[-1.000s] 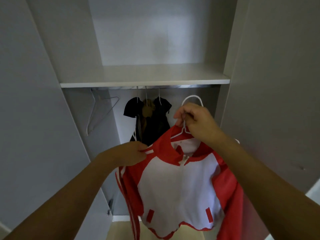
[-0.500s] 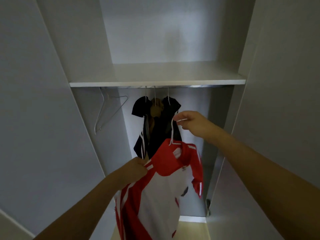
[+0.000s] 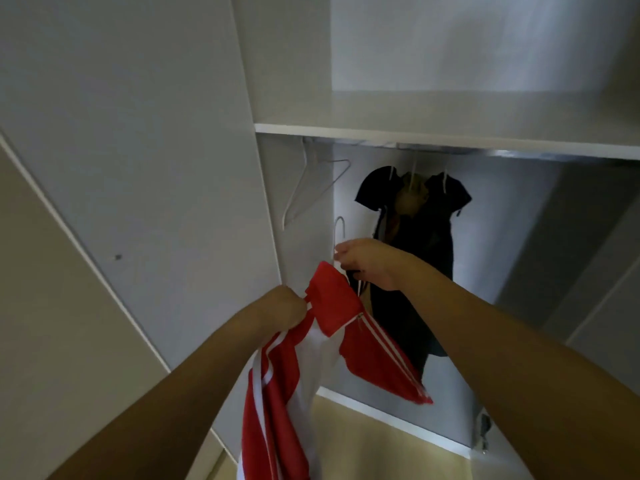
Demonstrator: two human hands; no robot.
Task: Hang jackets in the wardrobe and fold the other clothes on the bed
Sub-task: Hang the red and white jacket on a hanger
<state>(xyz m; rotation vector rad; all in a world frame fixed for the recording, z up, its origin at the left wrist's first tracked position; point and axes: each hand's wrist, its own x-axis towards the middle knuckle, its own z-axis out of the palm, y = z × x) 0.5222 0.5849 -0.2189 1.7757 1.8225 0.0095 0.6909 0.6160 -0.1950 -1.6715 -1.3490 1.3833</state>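
— Hands first: what are they on?
— Left hand (image 3: 285,304) grips the red-and-white jacket (image 3: 332,344) at the shoulder; right hand (image 3: 369,263) pinches the white hanger (image 3: 339,233) inside its collar.
— Where's the jacket?
— In front of the open wardrobe (image 3: 381,128), below the rail (image 3: 450,150), not hooked on.
— And farther in?
— Dark jackets (image 3: 422,230) hang on the rail; a bare hanger (image 3: 311,188) hangs to their left.

Both forearms are bare to the frame's edge, with no sleeve showing. The left hand (image 3: 285,304) and right hand (image 3: 367,261) wear nothing.
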